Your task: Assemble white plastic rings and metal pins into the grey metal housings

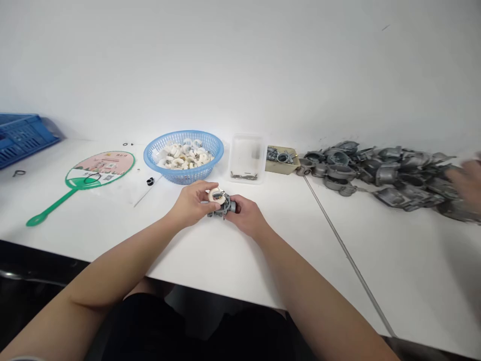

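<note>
My left hand [192,203] pinches a white ring-shaped carburetor float [217,196] between thumb and fingers. The float is tilted up at the near side of a grey metal carburetor body [221,209]; whether they touch is hard to tell. Wrapped round the right end of that body is my right hand [248,214]. Both hands are over the white table, in front of a blue plastic basket [184,175] filled with similar white floats.
A clear plastic box [247,155] holds small metal pins. Beside it stands a yellowish tray [287,168] of metal parts. Grey carburetor bodies [340,173] pile up at right, near another person's blurred hand [468,183]. A hand fan [101,168] and blue crate [26,138] lie left.
</note>
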The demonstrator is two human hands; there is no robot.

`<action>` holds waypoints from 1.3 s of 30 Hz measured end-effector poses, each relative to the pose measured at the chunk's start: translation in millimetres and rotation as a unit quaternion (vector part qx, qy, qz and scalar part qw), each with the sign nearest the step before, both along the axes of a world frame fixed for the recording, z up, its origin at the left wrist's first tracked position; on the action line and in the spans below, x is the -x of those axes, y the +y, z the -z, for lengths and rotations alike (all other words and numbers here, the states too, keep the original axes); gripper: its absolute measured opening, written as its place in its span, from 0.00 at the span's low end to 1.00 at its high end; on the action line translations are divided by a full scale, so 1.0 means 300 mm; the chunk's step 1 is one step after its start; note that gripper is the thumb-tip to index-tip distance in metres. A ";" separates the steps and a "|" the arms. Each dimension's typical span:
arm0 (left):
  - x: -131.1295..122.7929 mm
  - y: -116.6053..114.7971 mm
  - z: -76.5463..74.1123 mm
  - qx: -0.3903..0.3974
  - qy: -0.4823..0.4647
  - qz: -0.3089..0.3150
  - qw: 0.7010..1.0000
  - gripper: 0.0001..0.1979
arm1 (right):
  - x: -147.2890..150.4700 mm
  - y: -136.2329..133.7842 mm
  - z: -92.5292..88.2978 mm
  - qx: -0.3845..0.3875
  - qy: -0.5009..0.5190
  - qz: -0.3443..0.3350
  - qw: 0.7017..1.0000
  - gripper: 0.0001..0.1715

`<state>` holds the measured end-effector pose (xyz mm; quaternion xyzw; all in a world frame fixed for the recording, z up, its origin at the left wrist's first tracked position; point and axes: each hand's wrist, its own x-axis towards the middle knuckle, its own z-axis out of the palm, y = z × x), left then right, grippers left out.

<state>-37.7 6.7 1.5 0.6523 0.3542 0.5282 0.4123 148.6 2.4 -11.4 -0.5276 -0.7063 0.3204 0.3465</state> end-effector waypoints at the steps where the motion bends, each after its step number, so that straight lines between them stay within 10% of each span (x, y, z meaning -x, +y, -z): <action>1: 0.003 -0.001 -0.002 -0.014 0.013 -0.007 1.000 0.23 | 0.001 -0.001 -0.002 0.000 -0.001 0.003 1.000 0.15; 8: 0.031 -0.016 -0.025 -0.252 0.197 -0.156 0.934 0.13 | 0.013 -0.006 -0.002 -0.010 -0.001 0.001 1.000 0.14; 12: 0.028 -0.005 -0.015 -0.343 0.256 -0.131 0.894 0.11 | 0.016 -0.009 0.000 -0.013 0.005 0.001 1.000 0.15; 28: 0.041 -0.016 0.004 -0.175 0.190 0.007 0.966 0.14 | -0.006 -0.018 -0.004 -0.016 0.011 -0.015 1.000 0.14; 39: 0.004 -0.071 -0.035 -0.094 0.220 -0.062 0.969 0.09 | -0.008 -0.017 -0.010 -0.012 0.027 -0.017 0.999 0.15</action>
